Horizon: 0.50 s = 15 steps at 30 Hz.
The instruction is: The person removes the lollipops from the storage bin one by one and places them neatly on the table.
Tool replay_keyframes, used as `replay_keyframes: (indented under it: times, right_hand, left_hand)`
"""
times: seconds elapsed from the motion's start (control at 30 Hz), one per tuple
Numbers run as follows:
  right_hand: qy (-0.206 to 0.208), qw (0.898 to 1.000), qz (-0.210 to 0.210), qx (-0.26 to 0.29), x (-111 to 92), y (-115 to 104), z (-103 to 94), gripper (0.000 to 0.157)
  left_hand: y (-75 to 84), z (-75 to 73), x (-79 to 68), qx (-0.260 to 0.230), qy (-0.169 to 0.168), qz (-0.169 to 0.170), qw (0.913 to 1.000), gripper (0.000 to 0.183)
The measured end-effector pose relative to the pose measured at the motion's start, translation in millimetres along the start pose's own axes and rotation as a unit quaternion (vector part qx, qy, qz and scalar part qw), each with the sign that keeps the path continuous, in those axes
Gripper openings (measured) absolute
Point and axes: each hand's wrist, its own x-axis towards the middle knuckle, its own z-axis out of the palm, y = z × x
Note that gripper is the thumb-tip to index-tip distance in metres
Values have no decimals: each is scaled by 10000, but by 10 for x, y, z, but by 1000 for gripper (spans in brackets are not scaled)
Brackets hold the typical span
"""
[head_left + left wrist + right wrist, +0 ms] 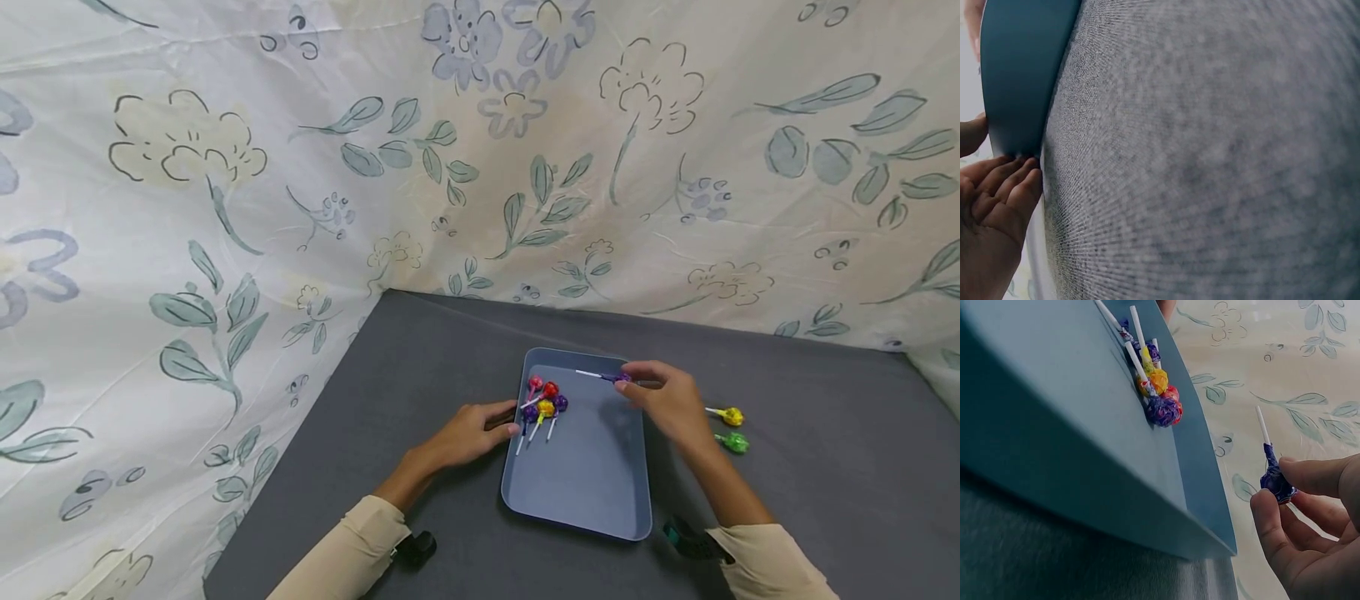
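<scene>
My right hand (667, 400) pinches a purple-wrapped lollipop (1277, 483) by its candy end, between thumb and fingers. Its white stick points left over the far right corner of the blue-grey tray (592, 492). My left hand (468, 432) rests at the tray's left side, fingertips against the outer wall and thumb at the rim. Inside the tray, along the left wall, lie several lollipops: a pink one (535, 382), a red one (551, 389), a yellow one (545, 408) and two purple ones, the nearer right one (561, 403) beside the yellow.
To the right of the tray, a yellow lollipop (731, 416) and a green lollipop (737, 442) lie on the dark grey tabletop (442, 350). Floral cloth (480, 200) hangs behind and to the left of the table.
</scene>
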Motion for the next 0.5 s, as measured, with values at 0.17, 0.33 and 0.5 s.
replay_keyframes:
  times: [0.17,0.33,0.5]
  right_hand:
    - [13,9999,40,-102,-51,58,-54,42]
    - [113,9997,32,-208,-110,139,-129,39]
    - [177,9996,64,-233,-173,228,-223,41]
  left_hand:
    - [-7,-4,5,-34,2,7,10000,58]
    - [-2,-9,5,1,-10,-5,10000,58]
    - [8,-7,11,5,5,-29,10000,57]
